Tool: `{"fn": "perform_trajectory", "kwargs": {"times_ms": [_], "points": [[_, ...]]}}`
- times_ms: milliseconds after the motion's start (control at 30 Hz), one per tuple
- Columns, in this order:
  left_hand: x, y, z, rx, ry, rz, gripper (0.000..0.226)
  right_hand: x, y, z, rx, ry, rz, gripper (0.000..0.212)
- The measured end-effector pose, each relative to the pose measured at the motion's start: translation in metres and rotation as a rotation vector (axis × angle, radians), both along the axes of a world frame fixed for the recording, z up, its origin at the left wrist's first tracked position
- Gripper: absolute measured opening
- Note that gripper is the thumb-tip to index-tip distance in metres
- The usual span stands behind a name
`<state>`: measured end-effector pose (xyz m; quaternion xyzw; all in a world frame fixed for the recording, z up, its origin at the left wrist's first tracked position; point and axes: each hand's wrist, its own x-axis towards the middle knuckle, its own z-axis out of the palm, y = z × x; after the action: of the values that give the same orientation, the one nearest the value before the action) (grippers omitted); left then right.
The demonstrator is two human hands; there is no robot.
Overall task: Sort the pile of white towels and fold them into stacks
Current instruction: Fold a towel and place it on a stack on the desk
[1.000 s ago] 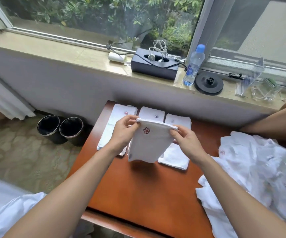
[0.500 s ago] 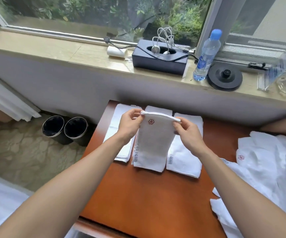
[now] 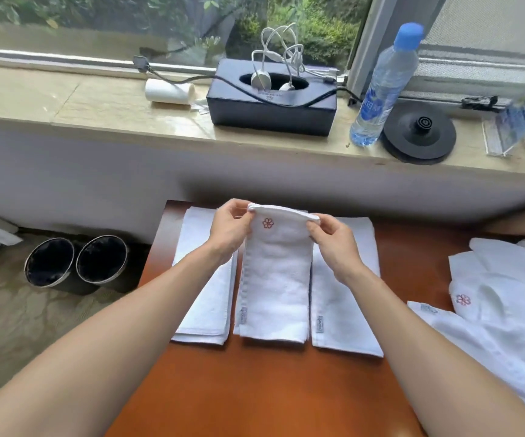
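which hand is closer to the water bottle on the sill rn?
Right. The right hand pinches the top right corner of the folded towel, below and left of the water bottle; the left hand pinches the top left corner, farther left.

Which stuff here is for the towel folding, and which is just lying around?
For the job: folded towel pinched by left hand and right hand; left stack; right stack; unfolded towel pile.
Lying about: water bottle, black box, kettle base, bins.

The folded white terry-cloth towel point(image 3: 276, 285) looks soft and nubbly, lying on a glossy, smooth reddish-brown wooden table point(image 3: 254, 386). The clear plastic water bottle point(image 3: 380, 89) shines beside a matt black tissue box point(image 3: 270, 105) on the polished beige stone windowsill point(image 3: 81, 111).
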<state>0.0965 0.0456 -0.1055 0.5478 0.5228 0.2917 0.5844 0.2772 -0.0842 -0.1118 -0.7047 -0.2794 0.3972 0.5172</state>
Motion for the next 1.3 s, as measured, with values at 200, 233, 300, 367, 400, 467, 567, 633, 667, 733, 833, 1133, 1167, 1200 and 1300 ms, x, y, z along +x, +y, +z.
{"fn": "perform_trajectory", "kwargs": {"times_ms": [200, 233, 300, 367, 400, 467, 567, 633, 667, 733, 833, 1133, 1167, 1200, 1300], "points": [[0.012, 0.029, -0.043, -0.004, 0.047, -0.046, 0.007, 0.008, 0.025, -0.041, -0.035, -0.033, -0.033, 0.016], [0.014, 0.032, -0.049, -0.007, 0.053, -0.047, 0.008, 0.009, 0.028, -0.047, -0.041, -0.035, -0.038, 0.017], [0.019, 0.039, -0.060, -0.011, 0.055, -0.053, 0.008, 0.013, 0.035, -0.057, -0.060, -0.044, -0.060, 0.018], [0.023, 0.045, -0.069, -0.012, 0.071, -0.064, 0.006, 0.016, 0.040, -0.065, -0.086, -0.061, -0.089, 0.015], [0.024, 0.047, -0.074, -0.015, 0.085, -0.067, 0.006, 0.017, 0.042, -0.070, -0.094, -0.068, -0.102, 0.014], [0.023, 0.050, -0.083, -0.011, 0.110, -0.070, 0.012, 0.016, 0.043, -0.077, -0.087, -0.075, -0.120, 0.019], [0.019, 0.043, -0.092, 0.110, 0.162, -0.125, 0.028, 0.012, 0.043, -0.083, -0.073, -0.113, -0.124, 0.037], [0.015, 0.031, -0.096, 0.261, 0.234, -0.246, 0.036, 0.005, 0.036, -0.087, -0.107, -0.198, -0.080, 0.043], [0.011, 0.023, -0.099, 0.335, 0.270, -0.325, 0.038, -0.001, 0.031, -0.089, -0.133, -0.261, -0.038, 0.046], [0.001, 0.007, -0.102, 0.428, 0.320, -0.475, 0.037, -0.014, 0.017, -0.092, -0.158, -0.408, 0.080, 0.048], [-0.010, -0.012, -0.107, 0.503, 0.394, -0.617, 0.034, -0.029, -0.003, -0.096, -0.193, -0.520, 0.240, 0.050], [-0.035, -0.059, -0.120, 0.624, 0.722, -0.737, 0.057, -0.058, -0.045, -0.103, -0.311, -0.677, 0.463, 0.068], [-0.037, -0.064, -0.120, 0.610, 0.749, -0.741, 0.060, -0.059, -0.048, -0.102, -0.318, -0.676, 0.464, 0.068], [-0.038, -0.068, -0.120, 0.595, 0.779, -0.747, 0.061, -0.060, -0.051, -0.102, -0.325, -0.676, 0.469, 0.068], [-0.039, -0.067, -0.116, 0.562, 0.851, -0.766, 0.062, -0.062, -0.051, -0.099, -0.344, -0.661, 0.495, 0.069]]}}
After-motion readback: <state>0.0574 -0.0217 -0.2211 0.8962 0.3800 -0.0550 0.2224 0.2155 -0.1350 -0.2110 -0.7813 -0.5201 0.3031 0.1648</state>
